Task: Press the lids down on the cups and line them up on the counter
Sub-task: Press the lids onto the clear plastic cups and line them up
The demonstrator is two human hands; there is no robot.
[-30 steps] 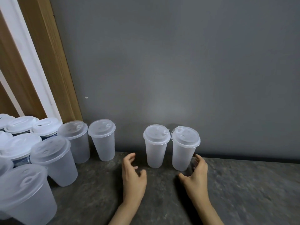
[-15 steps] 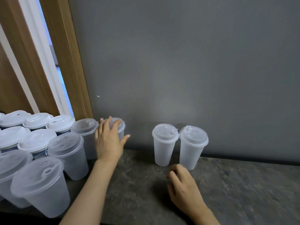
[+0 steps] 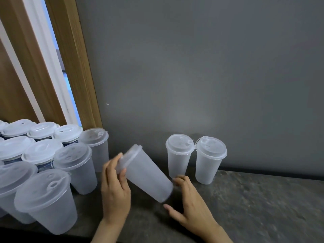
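Lidded cup (image 3: pixel 145 174) was tilted, lid end toward 10 o'clock, base toward 4 o'clock, held above worktop (image 3: pixel 254 204) mid-frame. Left hand (image 3: pixel 114 188) gripped lid end, fingers (image 3: pixel 112 165) curled round rim. Right hand (image 3: pixel 190 202) sat at base, fingers loosely curved (contact blurred, cannot tell). Two lidded cups (image 3: pixel 179 155) stood upright, side by side, at 2 o'clock against grey wall (image 3: pixel 210 76). Cluster of lidded cups (image 3: pixel 43 163) crowded 9 o'clock side.

A crowd of lidded cups (image 3: pixel 73 170) fills the table's (image 3: pixel 254 204) left side, from the near edge to the far wall (image 3: pixel 192 67). Two lidded cups (image 3: pixel 179 155) stand side by side at the far wall, right of centre. Between them, nearer, a tilted cup (image 3: pixel 147 174) sits between the left hand (image 3: pixel 114 188), at its lid end, and the right hand (image 3: pixel 191 204), at its base.
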